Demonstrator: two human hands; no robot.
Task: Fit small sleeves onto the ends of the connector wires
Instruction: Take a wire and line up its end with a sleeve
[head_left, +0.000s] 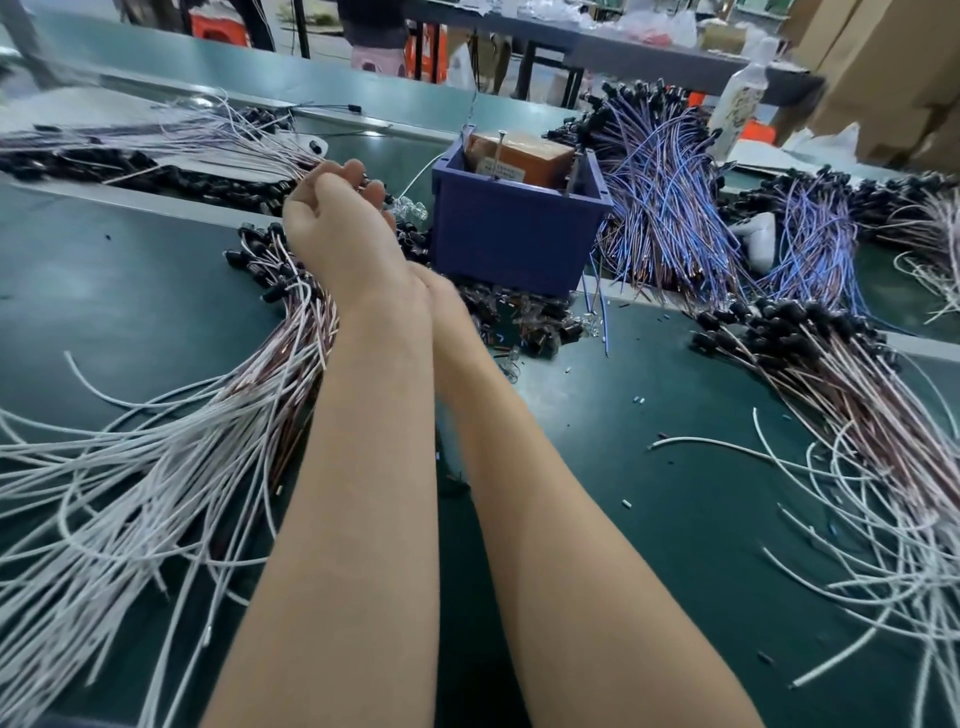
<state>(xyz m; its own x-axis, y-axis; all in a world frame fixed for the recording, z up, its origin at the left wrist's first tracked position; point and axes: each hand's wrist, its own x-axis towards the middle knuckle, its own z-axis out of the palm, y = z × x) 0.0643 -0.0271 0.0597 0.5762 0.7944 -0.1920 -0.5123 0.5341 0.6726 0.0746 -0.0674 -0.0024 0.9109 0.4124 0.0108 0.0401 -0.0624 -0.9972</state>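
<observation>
Fingers (358, 174) of the left hand (337, 228) were curled, apparently round thin white connector wires (249, 140) fanned toward the green tabletop's (130, 291) far left edge; the right hand, hidden under that wrist, could not be judged.

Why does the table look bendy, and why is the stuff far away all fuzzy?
Head view: the wide-angle lens bows the edges of the green table; the far bench and bottle sit out of focus; pale glare lies on the table's left; the blue box and white wires are sharp.
</observation>
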